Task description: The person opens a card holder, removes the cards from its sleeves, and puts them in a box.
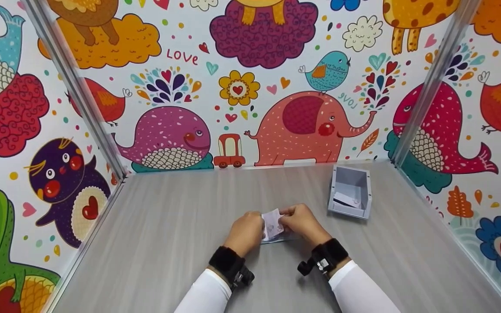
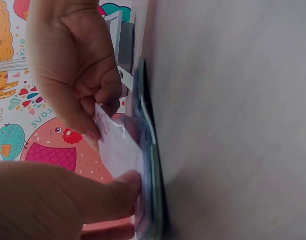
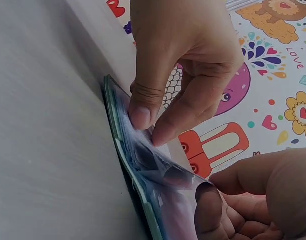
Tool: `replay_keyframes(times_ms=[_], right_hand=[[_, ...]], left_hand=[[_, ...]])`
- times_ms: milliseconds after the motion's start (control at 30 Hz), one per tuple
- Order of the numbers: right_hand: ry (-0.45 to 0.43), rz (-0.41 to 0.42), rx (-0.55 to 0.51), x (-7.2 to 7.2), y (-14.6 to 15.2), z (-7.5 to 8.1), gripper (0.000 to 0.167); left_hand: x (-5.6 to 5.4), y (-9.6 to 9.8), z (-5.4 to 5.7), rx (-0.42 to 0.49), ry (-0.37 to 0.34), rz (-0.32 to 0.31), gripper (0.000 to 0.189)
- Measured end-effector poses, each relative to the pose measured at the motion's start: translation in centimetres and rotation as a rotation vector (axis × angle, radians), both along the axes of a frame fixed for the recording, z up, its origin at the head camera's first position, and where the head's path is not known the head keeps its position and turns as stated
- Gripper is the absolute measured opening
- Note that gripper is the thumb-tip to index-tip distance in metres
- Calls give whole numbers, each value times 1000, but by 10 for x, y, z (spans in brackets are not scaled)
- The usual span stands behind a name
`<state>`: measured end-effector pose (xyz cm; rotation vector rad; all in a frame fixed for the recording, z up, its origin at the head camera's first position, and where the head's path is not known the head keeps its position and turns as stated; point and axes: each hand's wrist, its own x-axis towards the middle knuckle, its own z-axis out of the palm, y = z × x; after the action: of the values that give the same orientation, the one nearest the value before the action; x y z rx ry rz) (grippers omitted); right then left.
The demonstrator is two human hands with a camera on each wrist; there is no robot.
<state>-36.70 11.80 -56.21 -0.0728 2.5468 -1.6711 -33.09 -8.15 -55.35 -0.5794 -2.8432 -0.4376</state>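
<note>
A small teal-edged album (image 3: 114, 110) with clear plastic pockets lies on the table in front of me. A pale card (image 1: 273, 224) with faint pink print slants up from it, partly against clear film. My left hand (image 1: 245, 230) pinches the album's pocket and the card's lower part between thumb and fingers. With thumb and fingertips, my right hand (image 1: 303, 222) pinches the card's raised right edge. In the left wrist view the card (image 2: 118, 147) stands between both hands. How deep it sits in the pocket cannot be told.
A grey open box (image 1: 365, 211) stands at the back right, with a pale card (image 1: 345, 200) or similar flat pieces inside. The grey table (image 1: 168, 243) is bounded by printed wall panels (image 1: 237, 126) at the back and sides, with metal corner posts (image 1: 76, 87).
</note>
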Motion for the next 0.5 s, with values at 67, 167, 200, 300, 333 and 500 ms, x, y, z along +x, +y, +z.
replay_keyframes(times_ms=[67, 167, 200, 300, 333, 500], right_hand=[[-4, 5, -3, 0, 0, 0, 29], [-11, 24, 1, 0, -2, -3, 22], [-15, 30, 5, 0, -3, -5, 20], [-25, 43, 15, 1, -4, -9, 17], [-23, 43, 18, 1, -5, -10, 16], [-46, 24, 14, -1, -3, -9, 15]], left_hand=[[0, 0, 0, 2, 2, 3, 16], [0, 0, -1, 5, -2, 10, 17], [0, 1, -1, 5, -5, 12, 18], [0, 1, -2, 7, -9, 17, 18], [0, 1, -2, 9, -12, 17, 18], [-1, 1, -2, -3, -5, 13, 18]])
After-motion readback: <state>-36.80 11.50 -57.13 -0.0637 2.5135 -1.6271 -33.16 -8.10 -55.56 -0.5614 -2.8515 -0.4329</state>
